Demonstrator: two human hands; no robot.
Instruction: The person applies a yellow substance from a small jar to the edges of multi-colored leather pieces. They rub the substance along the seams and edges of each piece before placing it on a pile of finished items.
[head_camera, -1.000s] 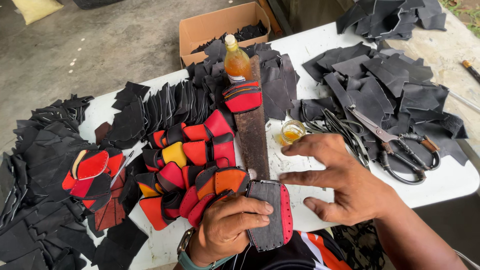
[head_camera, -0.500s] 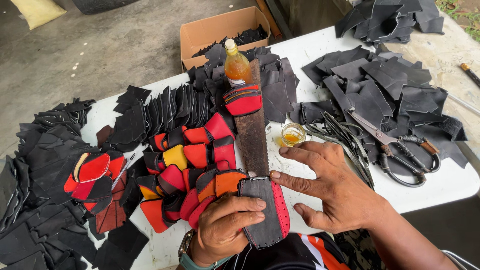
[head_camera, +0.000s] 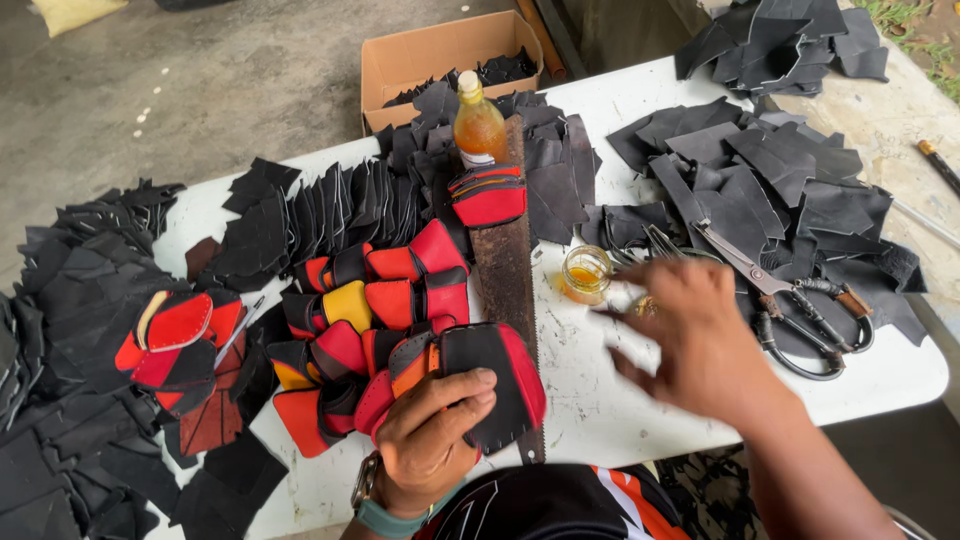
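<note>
The left hand still grips a black-and-red leather piece on the board's near end, while the right hand, empty and open, has lifted away toward the small glue jar, blurred mid-reach.

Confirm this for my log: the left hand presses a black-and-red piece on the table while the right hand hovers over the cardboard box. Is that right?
Not quite. The left hand does press the black-and-red piece, but the right hand hovers near the small glass jar of amber liquid, not over the cardboard box at the table's far edge. The head view shows this.
</note>
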